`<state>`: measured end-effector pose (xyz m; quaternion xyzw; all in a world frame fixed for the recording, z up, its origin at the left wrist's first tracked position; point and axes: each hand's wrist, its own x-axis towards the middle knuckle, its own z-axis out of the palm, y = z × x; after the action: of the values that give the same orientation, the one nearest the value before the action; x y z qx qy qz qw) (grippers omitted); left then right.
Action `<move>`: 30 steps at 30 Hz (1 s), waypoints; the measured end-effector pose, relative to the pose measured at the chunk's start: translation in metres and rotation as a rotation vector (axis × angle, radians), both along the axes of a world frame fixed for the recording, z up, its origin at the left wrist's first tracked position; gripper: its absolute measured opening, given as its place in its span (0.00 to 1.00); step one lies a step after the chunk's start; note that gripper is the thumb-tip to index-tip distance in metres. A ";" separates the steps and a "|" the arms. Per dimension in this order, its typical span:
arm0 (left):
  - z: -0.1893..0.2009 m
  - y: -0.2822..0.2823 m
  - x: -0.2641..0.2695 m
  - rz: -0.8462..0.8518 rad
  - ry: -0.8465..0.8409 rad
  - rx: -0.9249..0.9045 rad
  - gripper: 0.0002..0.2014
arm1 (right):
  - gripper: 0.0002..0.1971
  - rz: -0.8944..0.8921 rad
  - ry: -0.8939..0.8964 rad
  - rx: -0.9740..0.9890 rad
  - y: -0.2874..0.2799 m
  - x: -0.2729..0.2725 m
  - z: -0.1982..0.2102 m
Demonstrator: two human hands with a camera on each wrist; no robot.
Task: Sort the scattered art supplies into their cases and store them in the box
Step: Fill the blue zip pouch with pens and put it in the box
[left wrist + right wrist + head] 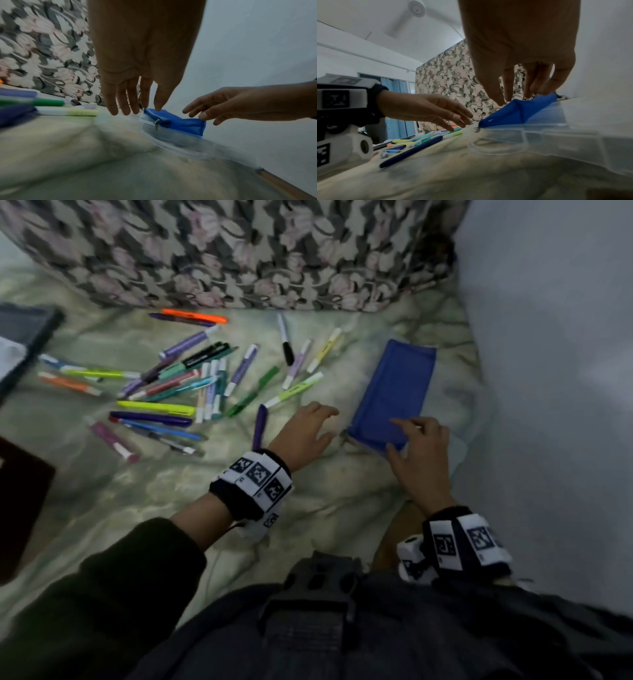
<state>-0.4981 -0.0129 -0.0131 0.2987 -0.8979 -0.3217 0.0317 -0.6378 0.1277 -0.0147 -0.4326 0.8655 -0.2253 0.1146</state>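
Observation:
A blue zip pouch (394, 392) lies flat on a clear plastic box (188, 143) on the bed, beside the wall. My right hand (399, 438) hovers at the pouch's near end with straight fingers, its fingertips touching the blue fabric (522, 112). My left hand (329, 422) reaches toward the pouch's near left corner with fingers extended and holds nothing. The pouch's metal zipper pull (157, 123) hangs just below my left fingertips (120, 108). Several pens and markers (171, 385) lie scattered to the left. A purple pen (260, 426) lies beside my left wrist.
A floral-covered mattress (239, 251) stands along the back. A pale wall (548, 371) closes the right side. A dark-edged case or lid (30, 337) and a dark red object (20, 501) sit at the far left. The sheet (154, 508) is rumpled.

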 end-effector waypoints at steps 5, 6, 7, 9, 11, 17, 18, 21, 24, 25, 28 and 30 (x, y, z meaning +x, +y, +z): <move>-0.005 -0.003 -0.053 0.093 0.027 0.080 0.20 | 0.19 -0.022 -0.093 0.021 -0.001 -0.016 -0.009; -0.006 -0.003 -0.059 0.114 0.030 0.108 0.22 | 0.18 -0.026 -0.111 0.016 -0.001 -0.016 -0.010; -0.006 -0.002 -0.063 0.125 0.026 0.135 0.24 | 0.17 -0.033 -0.133 0.012 -0.001 -0.016 -0.011; -0.006 -0.002 -0.068 0.119 -0.002 0.177 0.27 | 0.16 -0.043 -0.164 0.002 0.000 -0.015 -0.013; -0.004 -0.002 -0.066 0.119 -0.009 0.227 0.25 | 0.14 -0.050 -0.187 -0.022 -0.001 -0.013 -0.012; 0.021 0.003 -0.032 0.181 0.184 0.454 0.16 | 0.15 -0.015 -0.402 -0.188 -0.015 0.000 0.009; 0.027 0.005 -0.025 0.161 0.216 0.463 0.15 | 0.17 -0.027 -0.448 -0.210 -0.021 0.005 0.013; 0.040 0.016 -0.003 0.075 0.304 0.491 0.14 | 0.23 -0.075 -0.600 -0.275 -0.039 0.018 0.023; 0.042 0.023 0.019 0.093 0.342 0.476 0.14 | 0.21 -0.074 -0.769 -0.308 -0.052 0.027 0.029; 0.041 0.024 0.026 0.140 0.349 0.483 0.14 | 0.21 -0.076 -0.829 -0.321 -0.054 0.031 0.029; 0.035 0.028 0.043 0.328 0.408 0.587 0.16 | 0.18 -0.066 -0.957 -0.329 -0.059 0.043 0.029; 0.035 0.029 0.048 0.452 0.471 0.640 0.11 | 0.14 0.004 -1.041 -0.325 -0.060 0.050 0.029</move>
<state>-0.4503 0.0159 0.0220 0.4005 -0.6339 -0.6273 0.2105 -0.5875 0.0673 0.0144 -0.2777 0.6477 -0.5403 0.4598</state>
